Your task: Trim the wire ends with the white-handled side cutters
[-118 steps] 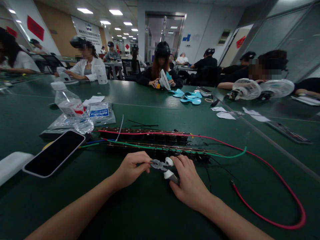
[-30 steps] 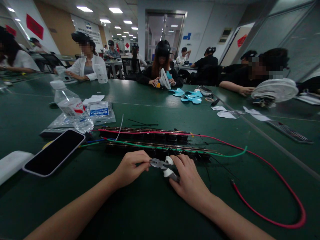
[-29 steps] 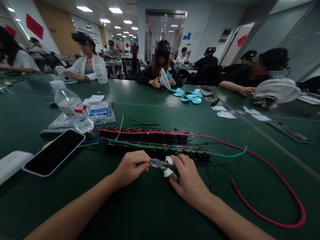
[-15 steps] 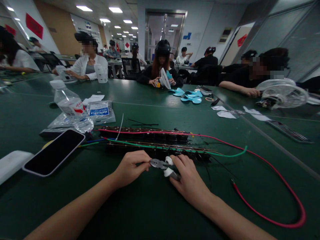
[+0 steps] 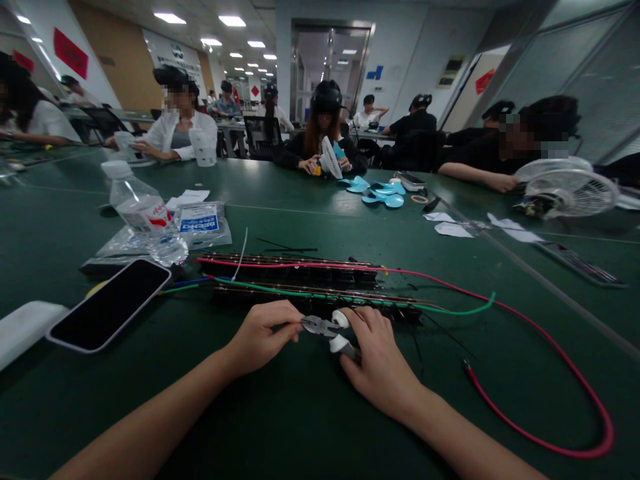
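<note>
In my right hand (image 5: 377, 353) are pliers (image 5: 320, 325) with white and grey handles, their metal jaws pointing left. My left hand (image 5: 265, 337) is pinched closed right at the tip of the jaws; whatever is between its fingers is too small to make out. Just beyond both hands lie two long black strips (image 5: 320, 303) with copper-coloured wires along them. A green wire (image 5: 350, 298) runs over the nearer strip. Along the farther one stretches a red wire (image 5: 425, 274), which loops round to the right. A pale cable tie (image 5: 241, 253) sticks up at the left.
To the left are a phone (image 5: 110, 305), a white object (image 5: 30, 330), a water bottle (image 5: 147, 217) and a plastic bag (image 5: 203, 223). Blue fan blades (image 5: 383, 193) and a fan cage (image 5: 567, 190) lie farther off. Several people sit around the table, one holding a small fan (image 5: 330, 159).
The pliers and my right hand have shifted very slightly to the right in view. My left hand keeps its pinch by the jaws.
</note>
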A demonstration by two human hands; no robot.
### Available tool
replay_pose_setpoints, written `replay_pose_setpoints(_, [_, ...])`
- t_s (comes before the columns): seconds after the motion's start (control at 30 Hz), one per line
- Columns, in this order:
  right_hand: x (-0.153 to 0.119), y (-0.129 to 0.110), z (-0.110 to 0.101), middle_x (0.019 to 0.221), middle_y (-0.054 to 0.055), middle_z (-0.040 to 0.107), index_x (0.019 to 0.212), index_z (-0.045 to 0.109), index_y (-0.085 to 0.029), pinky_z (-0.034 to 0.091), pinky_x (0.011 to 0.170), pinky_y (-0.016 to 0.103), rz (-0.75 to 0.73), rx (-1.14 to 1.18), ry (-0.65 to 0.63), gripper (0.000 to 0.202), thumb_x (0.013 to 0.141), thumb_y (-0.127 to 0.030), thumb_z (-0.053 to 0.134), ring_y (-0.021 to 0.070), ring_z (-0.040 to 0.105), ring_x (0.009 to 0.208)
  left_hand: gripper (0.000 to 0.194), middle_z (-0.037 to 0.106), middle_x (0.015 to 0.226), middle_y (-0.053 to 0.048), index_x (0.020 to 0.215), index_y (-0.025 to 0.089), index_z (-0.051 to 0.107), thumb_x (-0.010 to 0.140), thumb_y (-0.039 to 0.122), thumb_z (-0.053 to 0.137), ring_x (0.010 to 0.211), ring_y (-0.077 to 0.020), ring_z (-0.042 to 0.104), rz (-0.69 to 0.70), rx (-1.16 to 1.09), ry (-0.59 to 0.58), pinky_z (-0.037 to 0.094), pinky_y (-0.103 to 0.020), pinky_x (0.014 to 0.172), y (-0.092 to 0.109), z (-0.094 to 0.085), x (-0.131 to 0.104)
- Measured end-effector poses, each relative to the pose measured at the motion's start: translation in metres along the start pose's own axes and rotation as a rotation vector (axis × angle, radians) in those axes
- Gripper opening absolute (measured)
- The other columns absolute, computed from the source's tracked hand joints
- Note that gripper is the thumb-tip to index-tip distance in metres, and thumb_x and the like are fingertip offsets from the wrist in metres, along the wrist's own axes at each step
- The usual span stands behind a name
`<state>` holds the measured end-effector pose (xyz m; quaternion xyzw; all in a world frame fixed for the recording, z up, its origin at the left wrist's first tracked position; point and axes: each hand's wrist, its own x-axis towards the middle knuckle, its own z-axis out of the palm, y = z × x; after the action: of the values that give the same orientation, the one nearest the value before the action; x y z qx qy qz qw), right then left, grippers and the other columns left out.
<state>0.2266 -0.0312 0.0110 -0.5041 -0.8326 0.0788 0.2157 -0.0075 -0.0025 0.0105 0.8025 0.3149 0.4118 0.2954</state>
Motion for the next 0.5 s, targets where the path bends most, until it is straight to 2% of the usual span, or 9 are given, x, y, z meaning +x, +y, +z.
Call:
replay_pose_setpoints(0.2, [0.0001, 0.0024, 0.0003, 0.113, 0.013, 0.053, 0.123, 0.048, -0.020, 0.043, 0.087, 0.049, -0.005, -0.008, 0.001, 0.054, 0.070, -0.015, 0.057, 0.0296, 0.049, 0.103, 0.018, 0.066, 0.070, -0.004, 0.076, 0.014, 0.069, 0.089, 0.014, 0.056, 0.068, -0.0152, 0.062, 0.011, 0.008, 0.028, 0.050, -0.027, 0.064, -0.0008, -0.0005, 0.0002])
replay_pose_setpoints(0.5, [0.0000, 0.0041, -0.0015, 0.110, 0.011, 0.057, 0.120, 0.050, -0.021, 0.045, 0.084, 0.047, -0.022, 0.055, -0.015, 0.048, 0.072, -0.013, 0.056, 0.0276, 0.052, 0.098, 0.017, 0.066, 0.072, -0.005, 0.078, 0.014, 0.068, 0.088, 0.010, 0.056, 0.070, -0.0152, 0.062, 0.009, 0.016, 0.009, 0.049, -0.027, 0.066, -0.0019, -0.0013, -0.0006])
